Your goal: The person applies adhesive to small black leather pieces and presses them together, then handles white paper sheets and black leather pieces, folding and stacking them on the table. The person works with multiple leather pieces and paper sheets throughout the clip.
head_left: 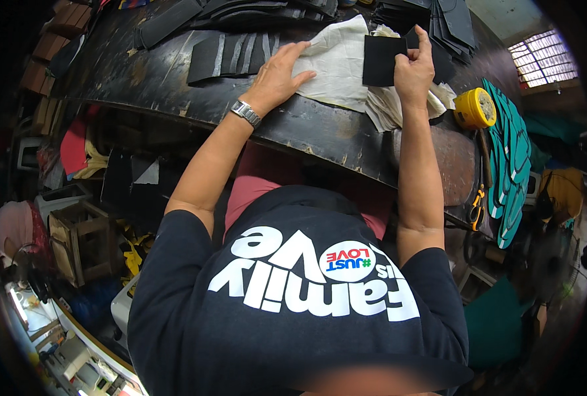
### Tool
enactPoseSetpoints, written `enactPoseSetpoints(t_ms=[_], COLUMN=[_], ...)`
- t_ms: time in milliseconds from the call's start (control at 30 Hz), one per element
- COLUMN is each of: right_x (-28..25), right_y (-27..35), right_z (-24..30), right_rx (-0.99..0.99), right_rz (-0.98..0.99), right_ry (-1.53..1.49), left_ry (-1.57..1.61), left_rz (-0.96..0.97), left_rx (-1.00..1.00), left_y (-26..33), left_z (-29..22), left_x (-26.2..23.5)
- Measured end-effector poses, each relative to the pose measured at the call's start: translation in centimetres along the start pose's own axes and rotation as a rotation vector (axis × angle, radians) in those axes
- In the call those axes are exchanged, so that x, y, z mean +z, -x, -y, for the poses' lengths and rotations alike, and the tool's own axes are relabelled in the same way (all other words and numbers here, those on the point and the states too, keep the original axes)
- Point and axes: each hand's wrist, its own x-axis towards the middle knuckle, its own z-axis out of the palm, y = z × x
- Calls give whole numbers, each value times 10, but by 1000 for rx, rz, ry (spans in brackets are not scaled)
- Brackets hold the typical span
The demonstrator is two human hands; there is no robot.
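My left hand (277,78), with a metal watch on its wrist, rests on the left edge of a white cloth sheet (336,69). Its fingers and thumb are spread apart. At the right edge of a black square piece (380,63), my right hand (415,69) has its lower fingers curled in against the piece, while one finger points up and away. The black square overlaps the right side of the white sheet. Beneath and beside it lie more folded pale cloths (384,109). Left of my left hand are flat black pieces with grey stripes (234,54).
Stacks of black pieces (241,14) line the far side of the dark worktable (307,142). At the right stand a yellow tub (472,109), orange-handled scissors (476,208) and a pile of teal cut pieces (511,165). A wooden stool (82,237) is on the left.
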Motion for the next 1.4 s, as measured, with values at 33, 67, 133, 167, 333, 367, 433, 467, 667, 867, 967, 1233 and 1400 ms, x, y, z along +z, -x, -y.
enactPoseSetpoints(t_ms=[33, 67, 133, 167, 333, 367, 433, 467, 667, 867, 967, 1233, 1400], right_x=[4, 7, 15, 23, 53, 57, 58, 55, -21, -73, -74, -45, -47], right_y=[-3, -5, -12, -13, -15, -13, -9, -7, 3, 30, 49, 45, 38], right_z=[-3, -6, -15, -19, -30, -27, -18, -12, 1, -5, -6, -36, -45], right_rx=[3, 18, 3, 2, -8, 2, -55, -83, -208, -14, -124, -211, -248], right_rz=[-3, -6, -14, -18, 76, 109, 70, 53, 21, 201, 325, 296, 301], right_ry=[-20, -34, -44, -25, -5, 12, 43, 59, 2, 39, 167, 532, 582], left_ry=[-30, -62, -107, -101, -168, -208, -180, -206, -364, 31, 115, 23, -2], left_rz=[-9, -2, 10, -2, -175, -217, -219, -201, -155, -19, 9, 207, 179], left_rx=[15, 11, 4, -20, 8, 23, 113, 176, 182, 311, 324, 398, 384], left_y=[3, 5, 7, 8, 9, 9, 9, 9, 13, 1, -7, -40, -43], left_z=[3, 5, 9, 11, 13, 12, 5, 2, -21, -54, -72, -78, -79], left_x=[-2, -4, -8, -11, -19, -19, -16, -14, -1, 18, 34, 68, 74])
